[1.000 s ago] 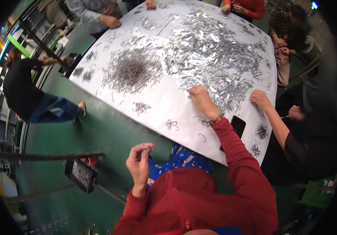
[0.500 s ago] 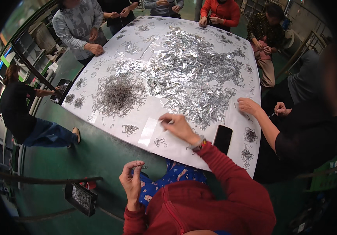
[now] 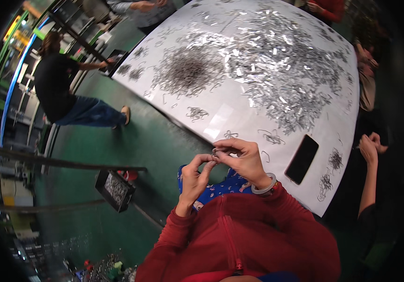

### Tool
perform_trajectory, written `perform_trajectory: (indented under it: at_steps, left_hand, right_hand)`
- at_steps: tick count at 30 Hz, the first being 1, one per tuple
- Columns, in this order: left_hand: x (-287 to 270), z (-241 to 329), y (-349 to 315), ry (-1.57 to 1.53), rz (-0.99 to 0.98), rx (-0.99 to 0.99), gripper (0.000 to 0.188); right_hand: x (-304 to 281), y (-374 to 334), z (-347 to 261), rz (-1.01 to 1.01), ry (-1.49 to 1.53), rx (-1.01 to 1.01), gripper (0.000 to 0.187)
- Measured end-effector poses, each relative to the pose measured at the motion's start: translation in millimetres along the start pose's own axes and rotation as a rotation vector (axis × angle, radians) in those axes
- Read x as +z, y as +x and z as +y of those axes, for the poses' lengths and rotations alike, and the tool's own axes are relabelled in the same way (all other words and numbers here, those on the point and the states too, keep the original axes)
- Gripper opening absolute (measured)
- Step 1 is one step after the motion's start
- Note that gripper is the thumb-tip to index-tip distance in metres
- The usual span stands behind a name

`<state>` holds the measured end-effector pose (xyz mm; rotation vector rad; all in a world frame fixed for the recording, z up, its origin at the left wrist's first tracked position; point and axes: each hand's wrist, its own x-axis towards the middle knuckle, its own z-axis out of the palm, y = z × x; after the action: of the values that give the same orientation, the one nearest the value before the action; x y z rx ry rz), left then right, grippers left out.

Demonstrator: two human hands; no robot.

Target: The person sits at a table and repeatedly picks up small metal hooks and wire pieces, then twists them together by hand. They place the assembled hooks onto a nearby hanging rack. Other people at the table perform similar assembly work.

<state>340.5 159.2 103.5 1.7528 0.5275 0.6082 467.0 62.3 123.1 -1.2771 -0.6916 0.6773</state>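
My left hand (image 3: 195, 181) and my right hand (image 3: 244, 160) meet in front of my body, just off the table's near edge. Thumbs and fingertips of both are pinched around a small metal piece (image 3: 214, 153), mostly covered by the fingers, so its exact shape is unclear. Beyond them, bent wire hooks lie in a dark heap (image 3: 190, 70) on the white-covered table (image 3: 164, 101). To the right of this heap spreads a large pile of shiny flat metal strips (image 3: 282, 61). Small groups of hooks (image 3: 272, 137) lie nearer my hands.
A black phone (image 3: 301, 159) lies on the table to my right. At lower left, a black bin (image 3: 115, 190) of small metal parts stands by a dark rail (image 3: 61, 162). Co-workers' hands (image 3: 370, 146) are at the right; a person in black (image 3: 56, 89) stands left.
My right hand has come back from over the table to meet my left hand, which has risen. The view has shifted, with the table now farther up and right.
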Motion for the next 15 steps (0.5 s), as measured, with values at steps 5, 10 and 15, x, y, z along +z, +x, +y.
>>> perform_trajectory:
  at_steps: [5, 10, 15]
  left_hand:
    - [-0.7, -6.4, 0.1, 0.025, 0.017, -0.073, 0.007]
    - [-1.3, -15.9, 0.4, 0.107, 0.043, -0.184, 0.007]
    - [-3.1, -29.9, -1.8, 0.138, 0.028, -0.112, 0.014]
  right_hand:
    - [5.5, 7.7, 17.1, 0.036, 0.083, 0.115, 0.022]
    - [5.9, 8.8, 27.9, 0.035, 0.181, 0.142, 0.019]
    - [7.9, 8.9, 30.3, 0.013, 0.143, 0.019, 0.017]
